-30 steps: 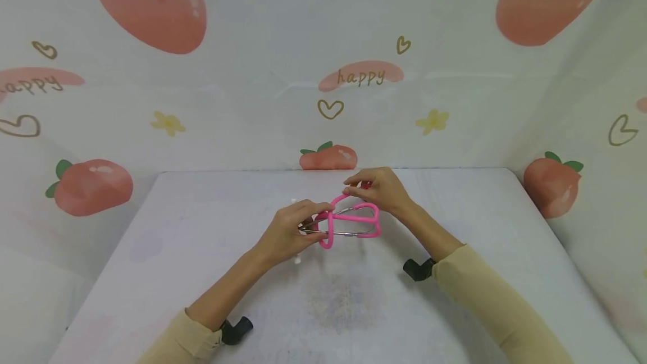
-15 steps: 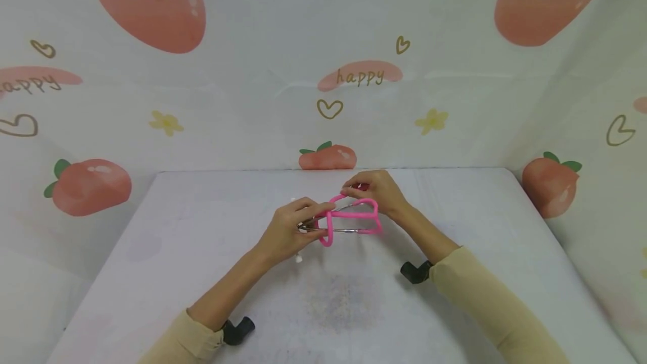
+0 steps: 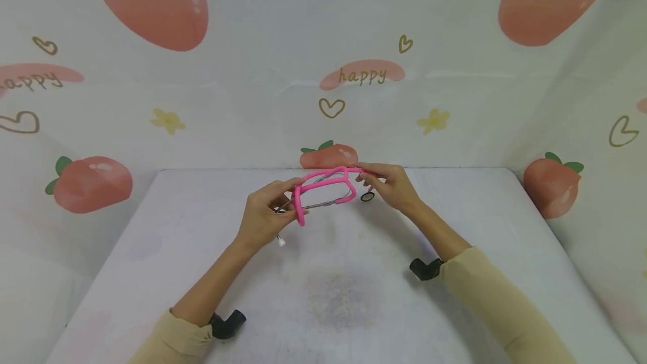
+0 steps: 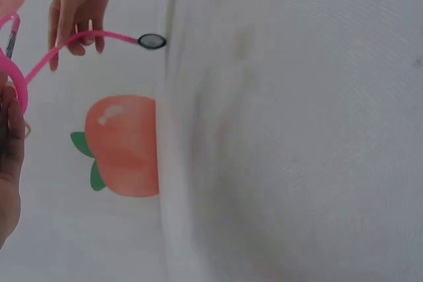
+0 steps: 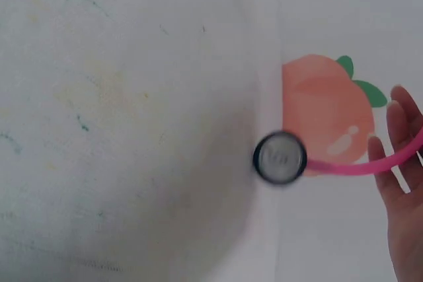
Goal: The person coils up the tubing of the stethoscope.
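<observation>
A pink stethoscope (image 3: 299, 205) is held above the table, its tubing folded in loops around the metal ear tubes. My left hand (image 3: 263, 212) grips the folded bundle at its left end, thumb below and fingers above. A white ear tip (image 3: 281, 242) hangs under that hand. At the right, my right hand (image 3: 396, 189) pinches the tubing near its free end. The round, black-rimmed chest piece (image 3: 367, 197) dangles below these fingers; in the right wrist view the chest piece (image 5: 280, 158) faces the camera, and the tube crosses the fingers.
A white-covered table (image 3: 343, 308) with a greyish stain lies beneath. Behind it hangs a white curtain (image 3: 253, 128) printed with peaches, hearts and flowers. Black angled pieces (image 3: 425, 269) sit at both sleeve cuffs.
Both hands have lifted the stethoscope, and the left has shifted left. The right hand has turned, and the chest piece, hidden before, now hangs below it.
</observation>
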The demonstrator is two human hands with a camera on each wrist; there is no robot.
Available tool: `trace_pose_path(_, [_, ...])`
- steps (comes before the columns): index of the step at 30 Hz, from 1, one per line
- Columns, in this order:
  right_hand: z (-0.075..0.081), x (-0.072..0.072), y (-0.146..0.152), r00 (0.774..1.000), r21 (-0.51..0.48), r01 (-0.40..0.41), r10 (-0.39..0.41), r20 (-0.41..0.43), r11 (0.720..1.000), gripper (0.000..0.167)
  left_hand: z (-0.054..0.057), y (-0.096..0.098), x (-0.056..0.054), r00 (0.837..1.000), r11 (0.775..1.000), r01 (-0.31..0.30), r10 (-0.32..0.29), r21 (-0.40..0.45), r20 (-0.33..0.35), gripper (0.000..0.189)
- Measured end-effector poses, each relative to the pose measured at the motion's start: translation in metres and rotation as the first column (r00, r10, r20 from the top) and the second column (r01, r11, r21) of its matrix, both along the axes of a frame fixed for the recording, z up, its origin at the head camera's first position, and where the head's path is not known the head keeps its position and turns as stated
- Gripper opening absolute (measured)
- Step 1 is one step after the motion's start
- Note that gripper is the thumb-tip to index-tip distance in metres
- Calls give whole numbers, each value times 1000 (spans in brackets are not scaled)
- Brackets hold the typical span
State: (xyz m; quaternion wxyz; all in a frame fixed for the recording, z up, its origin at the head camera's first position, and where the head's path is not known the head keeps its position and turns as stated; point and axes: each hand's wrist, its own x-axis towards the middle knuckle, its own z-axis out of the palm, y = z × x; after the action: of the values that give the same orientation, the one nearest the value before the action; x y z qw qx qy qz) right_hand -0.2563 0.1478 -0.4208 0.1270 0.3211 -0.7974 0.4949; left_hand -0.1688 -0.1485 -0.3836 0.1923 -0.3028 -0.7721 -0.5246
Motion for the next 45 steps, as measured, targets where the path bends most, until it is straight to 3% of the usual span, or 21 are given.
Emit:
trace_pose_path(2, [5, 3, 0, 1000, -27, -2, 2, -1, 1000, 31, 8, 1, 4, 1000, 1000, -1, 1, -2, 5, 52])
trace_pose_path(5, [19, 14, -1, 999, -54, 0, -2, -32, 999, 28, 12, 2, 4, 1000, 1000, -7, 7, -10, 5, 53])
trace_pose_path(8, [34, 24, -1, 998, -67, 2, -6, -57, 998, 23, 11, 2, 2, 1000, 1000, -8, 8, -1, -9, 54])
trace_pose_path(10, [37, 26, -1, 997, -56, 7, -11, -73, 998, 21, 5, 0, -3, 1000, 1000, -8, 8, 6, -11, 56])
trace_pose_path(15, [18, 21, 8, 994, 19, -18, 20, -107, 1000, 25, -15, -3, -17, 1000, 1000, -4, 4, 19, -1, 57])
trace_pose_path(17, [7, 18, 12, 994, 53, -36, 41, -103, 998, 26, -16, -3, -19, 1000, 1000, 1, -1, 22, 8, 56])
trace_pose_path(24, [-5, 28, 10, 994, 164, -112, 108, 36, 980, 25, 10, 8, -1, 999, 1000, -2, 2, 8, 53, 53])
trace_pose_path(27, [-6, 34, 8, 988, 185, -152, 144, 54, 971, 26, 10, 10, -1, 995, 1000, 7, -7, 1, 102, 55])
trace_pose_path(34, [-6, 44, 6, 979, 217, -202, 201, 28, 955, 33, -18, 7, -17, 991, 999, -28, 32, -32, 134, 63])
trace_pose_path(39, [-3, 51, 5, 980, 261, -201, 194, 52, 944, 31, -24, 6, -21, 994, 995, -71, 77, -64, 84, 64])
trace_pose_path(45, [5, 58, 3, 971, 331, -239, 223, 87, 913, 29, -30, 6, -24, 995, 995, -81, 84, -63, 52, 64])
